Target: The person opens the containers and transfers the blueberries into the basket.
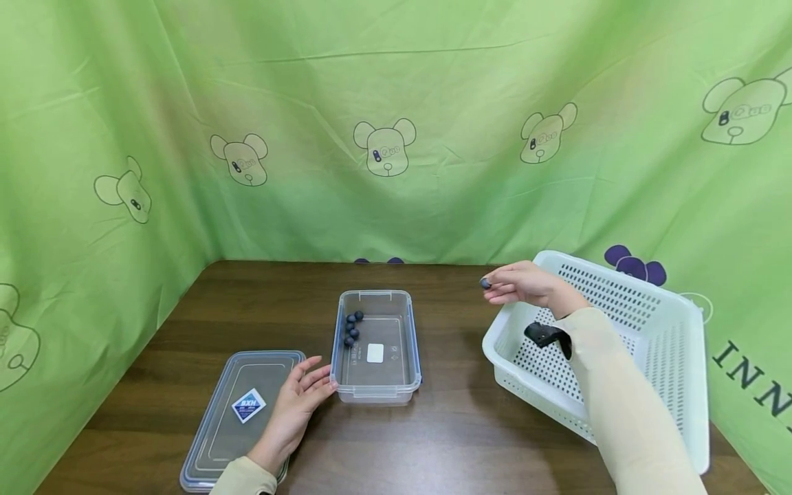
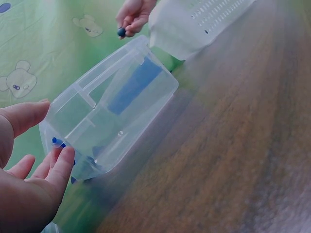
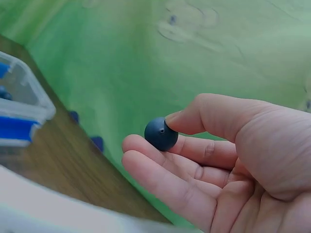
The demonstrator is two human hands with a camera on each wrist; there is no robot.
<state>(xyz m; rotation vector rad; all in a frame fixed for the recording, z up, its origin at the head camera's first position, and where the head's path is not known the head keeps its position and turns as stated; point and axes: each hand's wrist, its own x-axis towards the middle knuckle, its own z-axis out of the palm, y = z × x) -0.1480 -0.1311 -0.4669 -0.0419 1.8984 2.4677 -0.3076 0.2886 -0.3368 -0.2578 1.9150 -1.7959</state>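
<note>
My right hand (image 1: 532,283) pinches a dark blue blueberry (image 3: 160,134) between thumb and fingertips, with a small dimple showing on its skin. This hand is raised over the left rim of the pale perforated basket (image 1: 696,357). A clear plastic box (image 1: 379,390) with blue side clips stands mid-table, and several blueberries (image 1: 351,328) lie along its left inner side. My left hand (image 1: 295,405) touches the box's near left corner, fingers loosely extended and thumb at the rim. In the left wrist view the box wall (image 2: 131,141) shows beyond those fingertips.
A clear lid (image 1: 207,433) with a blue-edged sticker (image 1: 249,405) lies at the left, partly under my left forearm. Green printed cloth (image 1: 458,206) hangs behind the brown table (image 1: 458,440) and along both sides. The basket fills the table's right side.
</note>
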